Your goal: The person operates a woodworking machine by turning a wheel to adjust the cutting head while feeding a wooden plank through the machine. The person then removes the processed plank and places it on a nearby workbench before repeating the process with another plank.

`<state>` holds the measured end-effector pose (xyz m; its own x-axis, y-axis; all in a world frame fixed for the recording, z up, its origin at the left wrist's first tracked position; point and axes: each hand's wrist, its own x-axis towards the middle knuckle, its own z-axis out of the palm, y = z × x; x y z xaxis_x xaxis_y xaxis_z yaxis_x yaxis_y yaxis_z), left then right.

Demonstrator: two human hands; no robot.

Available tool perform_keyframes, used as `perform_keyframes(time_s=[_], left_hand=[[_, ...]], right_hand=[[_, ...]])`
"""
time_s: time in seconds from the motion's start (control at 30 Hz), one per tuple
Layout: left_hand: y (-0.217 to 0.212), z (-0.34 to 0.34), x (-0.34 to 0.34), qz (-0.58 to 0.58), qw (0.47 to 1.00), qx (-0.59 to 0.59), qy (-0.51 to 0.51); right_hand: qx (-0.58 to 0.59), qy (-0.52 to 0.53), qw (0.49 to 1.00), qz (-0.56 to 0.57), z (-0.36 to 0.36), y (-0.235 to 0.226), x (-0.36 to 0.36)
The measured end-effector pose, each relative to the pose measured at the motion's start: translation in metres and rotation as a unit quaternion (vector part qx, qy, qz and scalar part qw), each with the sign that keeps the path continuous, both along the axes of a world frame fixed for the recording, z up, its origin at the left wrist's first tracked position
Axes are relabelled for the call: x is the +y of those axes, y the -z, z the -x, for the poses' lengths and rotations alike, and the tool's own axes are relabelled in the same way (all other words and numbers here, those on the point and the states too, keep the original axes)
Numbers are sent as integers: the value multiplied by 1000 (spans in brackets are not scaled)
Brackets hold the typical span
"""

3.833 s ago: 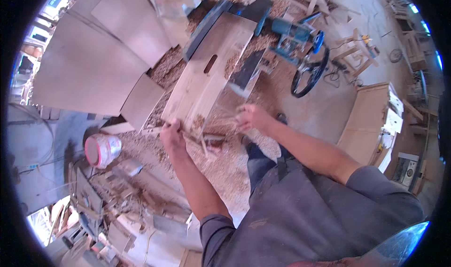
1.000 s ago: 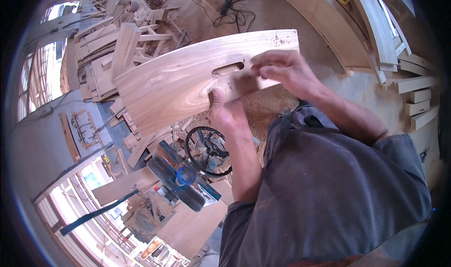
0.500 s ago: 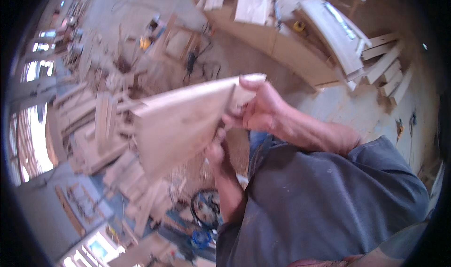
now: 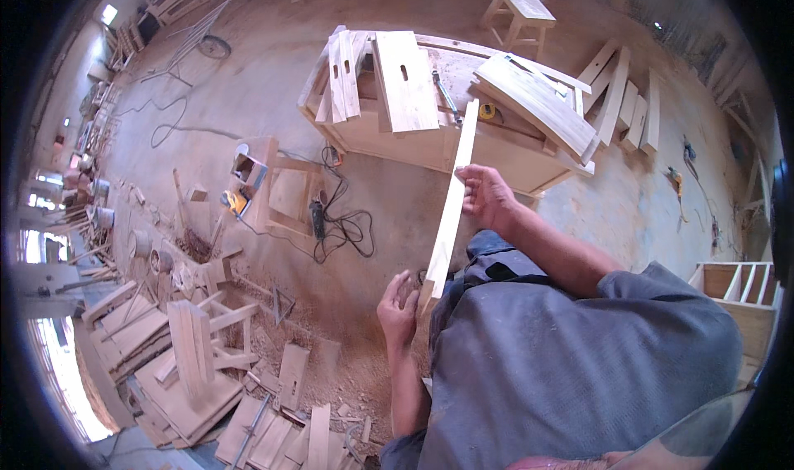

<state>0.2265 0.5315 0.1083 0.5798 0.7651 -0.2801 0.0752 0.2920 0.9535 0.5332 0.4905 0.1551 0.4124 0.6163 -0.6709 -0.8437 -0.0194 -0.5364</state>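
Note:
A pale wooden board (image 4: 453, 205) is held in front of me, turned so that mostly its narrow edge shows. My right hand (image 4: 490, 199) is closed round it near the middle, with the thumb on top. My left hand (image 4: 399, 309) is beside the board's near end, fingers stretched and apart; whether its thumb touches the wood I cannot tell. Beyond the far end stands a wooden workbench (image 4: 397, 149), bearing a slotted board (image 4: 407, 89), a wide panel (image 4: 538, 102), a yellow tape measure (image 4: 488, 112) and a slim metal tool (image 4: 447, 96).
To the left, a corded power tool (image 4: 318, 218) lies by a low wooden frame (image 4: 289, 193), its black cable looped on the floor. Offcuts and stacked boards (image 4: 190, 391) crowd the lower left. A stool (image 4: 521, 11) stands beyond the bench; planks (image 4: 612, 98) lean at its right.
The board has swung from showing its broad face to nearly edge-on, its far end toward the bench. My left hand has loosened from it. The view has turned, bringing more of the bench in.

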Motion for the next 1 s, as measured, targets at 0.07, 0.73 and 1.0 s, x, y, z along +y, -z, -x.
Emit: perform_keyframes(time_s=[0.07, 0.73, 1.0], left_hand=[[19, 15, 8, 40, 998, 0, -50], [-20, -128, 96, 100, 913, 206, -338], [-3, -165, 76, 199, 925, 232, -224]], right_hand=[[-72, 20, 997, 26, -25, 6, 11], [-484, -216, 752, 393, -283, 135, 362], [-664, -276, 643, 263, -276, 183, 326]])
